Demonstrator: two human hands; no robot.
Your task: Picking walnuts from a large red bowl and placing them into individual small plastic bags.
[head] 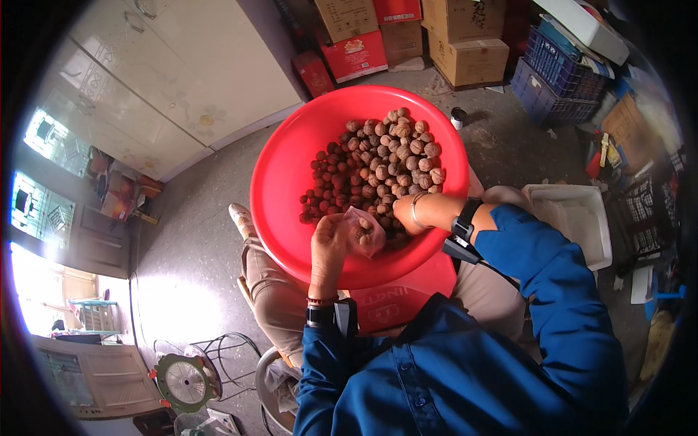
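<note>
A large red plastic basin (278, 180) sits tilted in front of me, between my knees. Unshelled walnuts (381, 158) are heaped over its floor, mostly towards the far and right side. My left hand (329, 234) grips the edge of a small clear plastic bag (366, 240) above the basin's near part. A few walnuts show through the bag's film. My right hand (406, 213) reaches down into the pile just right of the bag. Its fingers are hidden among the nuts and behind the wrist, so whether they hold a walnut does not show.
Beneath the basin is a red box-like surface (403, 300) bearing writing. A white foam box (572, 223) stands at my right, and blue plastic crates (556, 90) are stacked beyond it. Cardboard boxes (469, 60) line the back. An electric fan (187, 381) and metal basin (267, 376) stand at lower left.
</note>
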